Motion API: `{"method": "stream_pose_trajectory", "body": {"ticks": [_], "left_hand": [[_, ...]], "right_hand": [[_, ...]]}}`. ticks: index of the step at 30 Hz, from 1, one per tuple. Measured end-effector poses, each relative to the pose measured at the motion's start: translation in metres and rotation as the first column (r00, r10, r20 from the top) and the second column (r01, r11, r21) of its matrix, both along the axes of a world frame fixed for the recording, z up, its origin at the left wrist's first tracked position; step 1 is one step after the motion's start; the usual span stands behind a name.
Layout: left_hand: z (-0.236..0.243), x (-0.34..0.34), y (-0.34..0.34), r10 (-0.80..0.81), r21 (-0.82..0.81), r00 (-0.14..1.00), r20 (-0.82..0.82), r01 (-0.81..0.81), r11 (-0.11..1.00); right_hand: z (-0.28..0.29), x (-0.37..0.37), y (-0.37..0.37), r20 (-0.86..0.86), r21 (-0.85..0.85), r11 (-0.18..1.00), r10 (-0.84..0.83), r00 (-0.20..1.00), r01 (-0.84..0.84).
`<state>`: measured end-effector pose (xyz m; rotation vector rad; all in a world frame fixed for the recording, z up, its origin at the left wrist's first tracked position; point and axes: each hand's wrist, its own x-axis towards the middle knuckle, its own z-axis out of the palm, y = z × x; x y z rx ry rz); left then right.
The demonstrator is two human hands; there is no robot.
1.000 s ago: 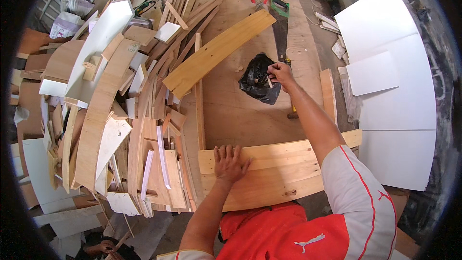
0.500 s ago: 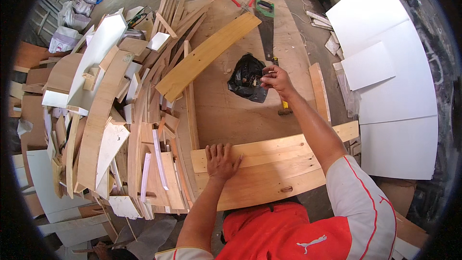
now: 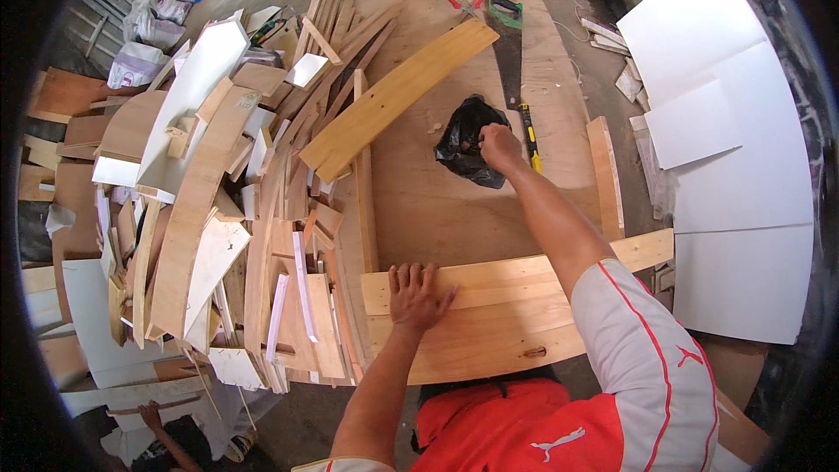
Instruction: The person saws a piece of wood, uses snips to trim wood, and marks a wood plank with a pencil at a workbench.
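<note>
My left hand [image 3: 419, 297] lies flat with its fingers spread on a pale wooden plank [image 3: 489, 282] along the near edge of the work surface. At the mouth of a crumpled black plastic bag [image 3: 461, 150], my right hand [image 3: 500, 149] has its fingers closed and their tips turned down into it. What they hold, if anything, is hidden. Just right of that hand lies a hammer [image 3: 530, 135] with a yellow and black handle, partly behind my forearm. Beyond the bag is a handsaw [image 3: 508, 57] with a green and black handle.
A loose plank [image 3: 402, 98] lies diagonally across an upright-edged strip [image 3: 364, 183]. Red-handled pincers [image 3: 468, 7] rest at the far edge. Piled offcuts [image 3: 205, 210] crowd the left, white panels [image 3: 743, 183] the right. Another person's hand [image 3: 150, 415] shows at lower left.
My right hand has lowered from above the bag's right edge to its opening, fingers curling closer together. The whole view has shifted slightly. My left hand stays on the plank.
</note>
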<state>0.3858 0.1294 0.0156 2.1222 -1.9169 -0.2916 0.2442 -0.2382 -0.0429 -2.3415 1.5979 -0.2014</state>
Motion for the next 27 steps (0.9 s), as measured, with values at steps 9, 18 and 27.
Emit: {"method": "stream_pose_trajectory", "body": {"ticks": [9,18,27], "left_hand": [[0.002,0.003,-0.001,0.007,-0.031,1.000,0.021,-0.006,0.999],[-0.002,0.002,0.002,-0.005,-0.046,0.999,0.037,0.007,0.999],[0.001,0.000,-0.001,0.009,-0.050,1.000,0.026,-0.007,0.999]], "right_hand": [[-0.004,0.003,-0.001,0.019,0.072,0.997,-0.043,0.999,0.041],[-0.002,0.008,-0.004,-0.177,-0.037,0.998,0.035,0.984,-0.042],[0.022,-0.012,-0.022,0.678,0.624,0.773,-0.466,0.568,-0.111]]}}
